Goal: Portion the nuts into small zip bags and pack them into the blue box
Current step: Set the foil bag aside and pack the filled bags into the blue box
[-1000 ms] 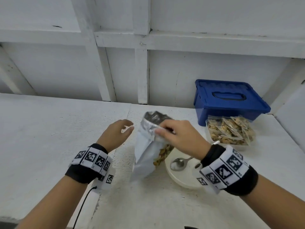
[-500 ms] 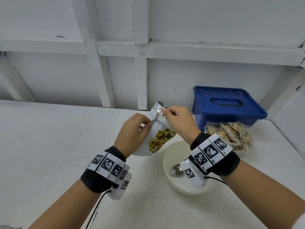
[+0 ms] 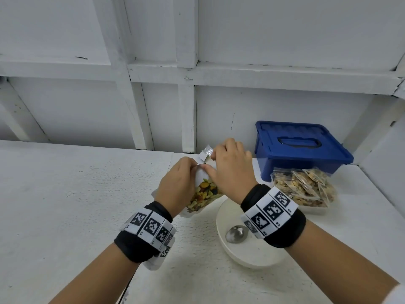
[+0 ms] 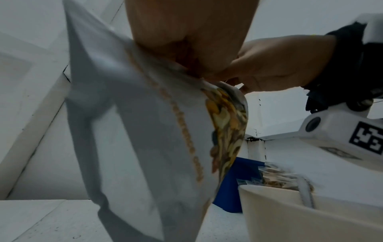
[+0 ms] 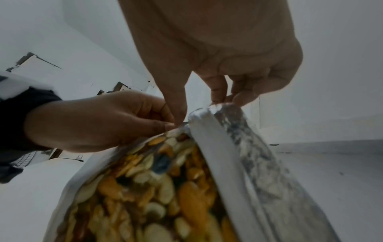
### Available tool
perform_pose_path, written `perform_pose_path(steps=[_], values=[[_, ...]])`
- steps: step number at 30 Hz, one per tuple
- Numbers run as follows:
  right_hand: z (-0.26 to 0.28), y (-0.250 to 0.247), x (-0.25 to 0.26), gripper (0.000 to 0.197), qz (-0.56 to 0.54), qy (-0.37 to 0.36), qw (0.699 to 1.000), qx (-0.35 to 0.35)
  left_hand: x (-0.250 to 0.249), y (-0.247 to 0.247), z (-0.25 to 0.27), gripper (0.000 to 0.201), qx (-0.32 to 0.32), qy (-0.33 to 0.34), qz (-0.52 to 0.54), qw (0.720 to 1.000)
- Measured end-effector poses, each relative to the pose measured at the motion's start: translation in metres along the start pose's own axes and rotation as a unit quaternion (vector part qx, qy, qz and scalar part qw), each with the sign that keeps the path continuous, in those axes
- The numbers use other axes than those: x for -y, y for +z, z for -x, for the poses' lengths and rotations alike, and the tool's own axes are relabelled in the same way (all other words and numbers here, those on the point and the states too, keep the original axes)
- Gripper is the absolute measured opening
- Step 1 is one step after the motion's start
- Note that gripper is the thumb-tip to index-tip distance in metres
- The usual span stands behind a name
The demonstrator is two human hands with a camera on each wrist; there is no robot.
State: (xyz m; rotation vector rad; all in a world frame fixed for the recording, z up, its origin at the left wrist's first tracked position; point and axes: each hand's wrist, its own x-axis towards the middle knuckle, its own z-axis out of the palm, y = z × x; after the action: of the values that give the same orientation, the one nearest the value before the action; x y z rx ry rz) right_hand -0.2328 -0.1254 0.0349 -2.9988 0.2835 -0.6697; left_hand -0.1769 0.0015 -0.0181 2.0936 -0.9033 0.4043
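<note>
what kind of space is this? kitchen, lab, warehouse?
Likely a bare packing or data-collection bench, not a kitchen: a plain white table against a white panelled wall, holding only a blue box, a tub of filled zip bags and a bowl.

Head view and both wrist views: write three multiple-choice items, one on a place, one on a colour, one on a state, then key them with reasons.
1. Where does the metal spoon lie?
A. In the round white bowl
B. On the blue box
C. Inside the nut bag

2. What colour is the lidded plastic box by the wall?
A. Red
B. Blue
C. Green

3. How is the large silver foil bag of mixed nuts held?
A. Lying untouched on the table
B. By one hand only
C. Pinched at its top edge by the left hand and the right hand

Key: 1 A, the spoon's head rests inside the bowl. 2 B, lid and walls are blue. 3 C, the right wrist view shows fingers of both hands pinching the foil rim.
</note>
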Motion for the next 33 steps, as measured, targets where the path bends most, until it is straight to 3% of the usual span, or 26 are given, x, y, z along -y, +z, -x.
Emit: perform_pose_path(steps=[2, 5, 8, 13, 16, 19, 22, 24, 26, 29, 31, 33], values=[[-0.003, -0.001, -0.001, 0.034, -0.030, -0.004, 0.999, 0.032, 0.001, 0.000, 0.000, 0.044, -0.010, 0.022, -0.022, 0.999], [-0.011, -0.001, -0.005, 0.037, -0.184, 0.037, 0.978, 0.087, 0.004, -0.004, -0.001, 0.019, -0.027, 0.080, -0.069, 0.994], [-0.015, -0.002, -0.007, 0.041, -0.318, 0.055, 0.944, 0.065, 0.005, -0.009, -0.004, 0.005, -0.023, 0.106, -0.103, 0.989], [-0.020, -0.022, -0.025, 0.032, -0.469, 0.135, 0.873, 0.020, 0.013, -0.015, 0.001, 0.005, -0.016, 0.090, -0.087, 0.992], [-0.020, -0.024, -0.032, 0.033, -0.479, 0.154, 0.864, 0.017, 0.016, -0.015, 0.006, 0.015, -0.015, 0.078, -0.056, 0.995], [-0.015, -0.026, -0.033, 0.038, -0.469, 0.123, 0.874, 0.042, 0.017, -0.016, 0.001, 0.018, -0.049, 0.009, 0.008, 0.999], [-0.009, -0.029, -0.042, 0.022, -0.442, 0.106, 0.891, 0.014, 0.022, -0.027, -0.007, 0.006, -0.104, -0.049, 0.043, 0.992], [-0.001, -0.024, -0.050, 0.015, -0.440, 0.141, 0.887, -0.008, 0.026, -0.037, -0.014, 0.009, -0.134, -0.086, 0.062, 0.985], [0.007, -0.015, -0.054, 0.025, -0.460, 0.160, 0.872, 0.040, 0.028, -0.045, -0.021, 0.008, -0.145, -0.098, 0.082, 0.981], [0.015, -0.003, -0.042, 0.040, -0.474, 0.115, 0.856, 0.171, 0.027, -0.050, -0.032, 0.007, -0.138, -0.106, 0.111, 0.978], [0.014, 0.004, -0.033, 0.031, -0.487, 0.092, 0.852, 0.166, 0.026, -0.049, -0.035, 0.014, -0.127, -0.102, 0.141, 0.977], [0.010, 0.005, -0.029, 0.021, -0.498, 0.118, 0.851, 0.116, 0.026, -0.047, -0.036, 0.023, -0.120, -0.104, 0.172, 0.972]])
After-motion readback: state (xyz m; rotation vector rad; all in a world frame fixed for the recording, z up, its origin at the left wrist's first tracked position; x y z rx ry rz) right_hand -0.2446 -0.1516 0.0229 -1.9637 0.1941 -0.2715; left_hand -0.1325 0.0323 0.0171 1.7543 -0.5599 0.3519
